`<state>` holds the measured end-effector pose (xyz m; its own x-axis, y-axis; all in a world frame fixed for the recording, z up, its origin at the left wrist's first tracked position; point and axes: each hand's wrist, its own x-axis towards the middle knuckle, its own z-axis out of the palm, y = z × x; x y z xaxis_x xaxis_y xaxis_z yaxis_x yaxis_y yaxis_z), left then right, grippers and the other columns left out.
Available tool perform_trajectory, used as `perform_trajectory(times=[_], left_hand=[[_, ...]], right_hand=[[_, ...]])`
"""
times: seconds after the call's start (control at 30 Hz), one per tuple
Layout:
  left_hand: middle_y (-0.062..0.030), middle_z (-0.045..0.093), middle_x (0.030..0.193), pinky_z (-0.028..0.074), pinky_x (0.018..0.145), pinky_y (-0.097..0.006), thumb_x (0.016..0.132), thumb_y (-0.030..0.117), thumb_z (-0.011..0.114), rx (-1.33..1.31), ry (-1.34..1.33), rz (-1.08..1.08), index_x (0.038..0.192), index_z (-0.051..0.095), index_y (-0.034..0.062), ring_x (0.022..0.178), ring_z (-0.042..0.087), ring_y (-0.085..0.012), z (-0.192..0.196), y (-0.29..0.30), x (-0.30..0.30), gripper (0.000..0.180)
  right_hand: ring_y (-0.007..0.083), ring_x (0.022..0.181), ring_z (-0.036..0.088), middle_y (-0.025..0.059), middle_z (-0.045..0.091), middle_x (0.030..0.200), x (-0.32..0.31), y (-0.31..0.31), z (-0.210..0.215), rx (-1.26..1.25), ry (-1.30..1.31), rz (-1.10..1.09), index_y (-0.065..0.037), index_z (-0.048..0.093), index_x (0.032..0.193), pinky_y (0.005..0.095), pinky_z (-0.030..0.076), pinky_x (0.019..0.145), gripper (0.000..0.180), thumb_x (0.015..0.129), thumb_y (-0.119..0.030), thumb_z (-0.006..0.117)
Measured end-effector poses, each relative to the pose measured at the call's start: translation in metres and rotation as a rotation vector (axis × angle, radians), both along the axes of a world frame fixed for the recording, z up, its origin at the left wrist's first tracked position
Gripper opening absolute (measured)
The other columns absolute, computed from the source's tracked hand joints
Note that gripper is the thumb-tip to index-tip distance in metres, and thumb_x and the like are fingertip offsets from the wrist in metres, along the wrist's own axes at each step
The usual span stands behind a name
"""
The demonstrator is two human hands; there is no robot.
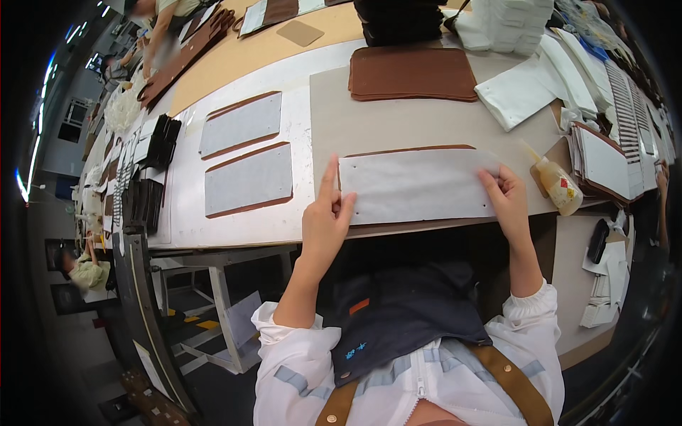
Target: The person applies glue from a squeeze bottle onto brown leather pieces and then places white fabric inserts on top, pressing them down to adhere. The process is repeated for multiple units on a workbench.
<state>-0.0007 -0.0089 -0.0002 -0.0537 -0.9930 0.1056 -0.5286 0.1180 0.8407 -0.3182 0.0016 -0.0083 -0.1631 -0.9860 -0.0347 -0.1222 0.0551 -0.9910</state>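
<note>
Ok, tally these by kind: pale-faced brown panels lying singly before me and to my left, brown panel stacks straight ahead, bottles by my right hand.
Pale-faced panel, directly in front: 1
Pale-faced panels, left: 2
Brown panel stack: 1
Bottle: 1
Total: 5

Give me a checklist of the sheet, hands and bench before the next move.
1. Pale sheet lying over the brown panel: ok.
2. Panel fully covered: not ok, brown shows along the far edge.
3. Left hand at the sheet's left end: ok, index finger stretched along the edge.
4. Right hand at the right end: ok; whether its fingers pinch the sheet: cannot tell.
5. Bottle clear of the sheet: ok, it is apart, to the right.
6. Sheet stuck to the panel: cannot tell.
</note>
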Motion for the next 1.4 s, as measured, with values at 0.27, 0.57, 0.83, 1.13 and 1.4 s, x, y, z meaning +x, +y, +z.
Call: perform_trajectory(times=[0.27, 0.57, 0.83, 1.13, 1.4], left_hand=[[-0.0065, 0.045, 0.057, 0.039, 0.051, -0.029, 0.092, 0.014, 0.071, -0.019, -0.095, 0.011, 0.126, 0.07, 0.0095, 0.05, 0.042, -0.013, -0.019, 0.003, 0.009, 0.034], [-0.001, 0.039, 0.056, 0.033, 0.049, -0.026, 0.092, 0.011, 0.072, -0.071, -0.123, 0.06, 0.125, 0.07, 0.0044, 0.05, 0.036, -0.0076, -0.025, -0.005, 0.006, 0.034], [-0.0082, 0.05, 0.056, 0.041, 0.05, -0.032, 0.092, 0.018, 0.071, -0.044, -0.172, 0.055, 0.124, 0.07, 0.0051, 0.047, 0.047, -0.0189, -0.025, -0.006, 0.008, 0.034], [-0.0062, 0.046, 0.056, 0.039, 0.05, -0.031, 0.092, 0.017, 0.072, -0.043, -0.189, 0.056, 0.124, 0.07, 0.0045, 0.048, 0.044, -0.0168, -0.023, -0.006, 0.007, 0.034], [-0.0023, 0.037, 0.058, 0.035, 0.051, -0.028, 0.09, 0.015, 0.074, -0.012, -0.206, 0.066, 0.124, 0.07, 0.0041, 0.052, 0.036, -0.0099, -0.019, -0.006, 0.003, 0.036]], right_hand=[[-0.0001, 0.064, 0.042, -0.0071, 0.054, 0.072, 0.009, -0.005, 0.005, -0.009, 0.138, -0.03, 0.001, 0.062, 0.089, 0.0193, 0.033, 0.056, 0.018, 0.098, -0.015, 0.066], [-0.0001, 0.063, 0.036, -0.008, 0.047, 0.07, 0.009, -0.014, -0.005, -0.054, 0.222, -0.061, 0.0, 0.058, 0.085, 0.0201, 0.029, 0.054, 0.019, 0.096, -0.012, 0.067], [-0.0004, 0.064, 0.038, -0.008, 0.05, 0.072, 0.012, -0.014, 0.001, -0.046, 0.29, -0.052, 0.002, 0.063, 0.091, 0.0198, 0.03, 0.055, 0.014, 0.096, -0.011, 0.066], [0.0001, 0.064, 0.037, -0.0079, 0.049, 0.072, 0.015, -0.014, 0.003, -0.049, 0.262, -0.045, 0.002, 0.063, 0.091, 0.0204, 0.029, 0.054, 0.014, 0.096, -0.011, 0.066], [0.0022, 0.062, 0.035, -0.0051, 0.048, 0.069, 0.009, -0.013, -0.007, -0.072, 0.33, -0.07, 0.003, 0.062, 0.092, 0.0221, 0.03, 0.054, 0.015, 0.096, -0.011, 0.067]])
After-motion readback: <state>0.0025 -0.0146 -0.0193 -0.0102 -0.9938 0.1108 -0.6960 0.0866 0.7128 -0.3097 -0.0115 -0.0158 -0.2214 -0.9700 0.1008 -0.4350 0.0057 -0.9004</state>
